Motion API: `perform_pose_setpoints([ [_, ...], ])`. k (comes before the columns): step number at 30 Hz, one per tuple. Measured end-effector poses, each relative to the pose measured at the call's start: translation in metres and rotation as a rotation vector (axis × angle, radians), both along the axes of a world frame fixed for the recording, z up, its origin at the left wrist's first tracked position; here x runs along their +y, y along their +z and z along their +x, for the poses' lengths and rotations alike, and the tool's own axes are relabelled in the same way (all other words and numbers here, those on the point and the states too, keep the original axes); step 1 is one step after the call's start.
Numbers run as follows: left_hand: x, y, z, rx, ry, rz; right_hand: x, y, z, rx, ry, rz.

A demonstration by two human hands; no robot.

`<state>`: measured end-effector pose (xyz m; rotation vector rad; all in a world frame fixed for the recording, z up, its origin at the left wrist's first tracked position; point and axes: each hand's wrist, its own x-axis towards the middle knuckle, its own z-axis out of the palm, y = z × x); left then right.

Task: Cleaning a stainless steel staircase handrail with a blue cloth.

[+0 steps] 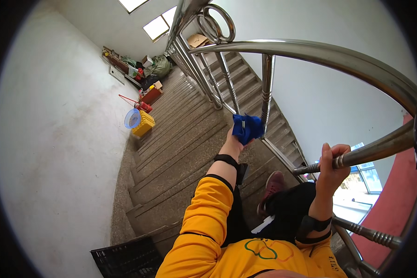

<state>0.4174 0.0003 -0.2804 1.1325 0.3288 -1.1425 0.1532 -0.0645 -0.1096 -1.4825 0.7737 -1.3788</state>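
My left hand is closed on a crumpled blue cloth, which hides most of its fingers. The cloth meets the lower end of a shiny metal railing post in the picture; whether it wraps the post I cannot tell. My right hand is wrapped round a metal baluster with ringed ends, at the right. Above both hands curves a thick polished handrail.
Worn stone stairs run between the railing and a white wall. A yellow crate, a blue basin, red fire extinguishers and piled bags line the wall side. A black crate sits lower left.
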Motion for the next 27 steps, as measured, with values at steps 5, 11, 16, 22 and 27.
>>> perform_pose_setpoints([
  [5,-0.007,0.013,-0.007,0.019,0.024,-0.118,0.000,0.000,0.002,-0.002,0.004,-0.010],
  [11,-0.012,0.043,-0.009,-0.102,-0.023,-0.312,-0.005,-0.003,-0.002,0.039,-0.012,-0.032],
  [16,-0.010,0.042,0.005,-0.268,-0.117,-0.536,-0.002,-0.001,0.001,0.046,-0.005,-0.020],
  [22,-0.006,0.025,-0.003,-0.035,-0.076,-0.173,-0.002,-0.001,-0.001,0.041,-0.003,-0.013],
  [27,-0.015,0.026,-0.009,-0.062,-0.043,-0.197,-0.002,-0.003,-0.001,0.041,-0.009,-0.008],
])
